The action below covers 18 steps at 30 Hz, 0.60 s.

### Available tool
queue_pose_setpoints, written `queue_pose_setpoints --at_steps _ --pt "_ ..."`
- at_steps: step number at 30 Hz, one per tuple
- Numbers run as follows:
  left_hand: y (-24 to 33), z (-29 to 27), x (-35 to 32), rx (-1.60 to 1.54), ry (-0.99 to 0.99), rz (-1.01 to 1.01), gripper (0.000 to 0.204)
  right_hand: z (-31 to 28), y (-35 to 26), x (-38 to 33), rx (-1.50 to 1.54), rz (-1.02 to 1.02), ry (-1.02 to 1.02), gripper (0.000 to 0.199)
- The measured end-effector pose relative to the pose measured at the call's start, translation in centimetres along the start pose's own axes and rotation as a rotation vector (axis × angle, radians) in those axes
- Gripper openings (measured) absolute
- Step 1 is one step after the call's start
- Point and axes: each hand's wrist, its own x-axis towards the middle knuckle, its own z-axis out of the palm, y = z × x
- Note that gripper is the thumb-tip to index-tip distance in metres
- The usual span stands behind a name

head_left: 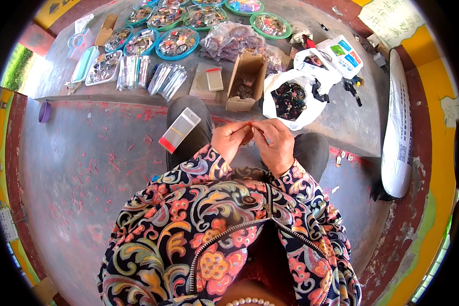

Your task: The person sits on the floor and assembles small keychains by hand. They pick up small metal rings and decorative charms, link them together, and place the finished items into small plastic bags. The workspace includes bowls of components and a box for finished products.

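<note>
My left hand [229,141] and my right hand [276,147] meet between my knees, thumbs and fingertips pinched close together. A tiny red piece [250,124] shows where the fingertips meet; whatever else they hold is hidden. On my left thigh rests a bundle of clear plastic bags [182,128] with a red strip at one end and a yellowish band around it. Just beyond the hands, on the raised ledge, stand an open cardboard box [238,103] with small dark items inside and a white plastic bag [311,113] full of dark, colourful bits.
Round trays [177,57] of small goods crowd the ledge's far side. Packaged bundles [133,71] and a clear bag heap [229,38] lie nearer. Red scraps [112,162] litter the floor. A purple bowl [45,112] sits left; a long white sack [397,132] leans right.
</note>
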Motion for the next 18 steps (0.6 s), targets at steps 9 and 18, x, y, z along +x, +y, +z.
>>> queue_pose_setpoints --at_steps 9,18 --pt "-0.9 -0.6 0.2 0.633 -0.106 0.507 0.023 0.1 0.1 -0.5 -0.079 0.07 -0.053 0.012" --pt "-0.9 -0.8 0.2 0.891 -0.115 0.736 0.027 0.1 0.4 -0.7 -0.239 -0.073 -0.097 0.011"
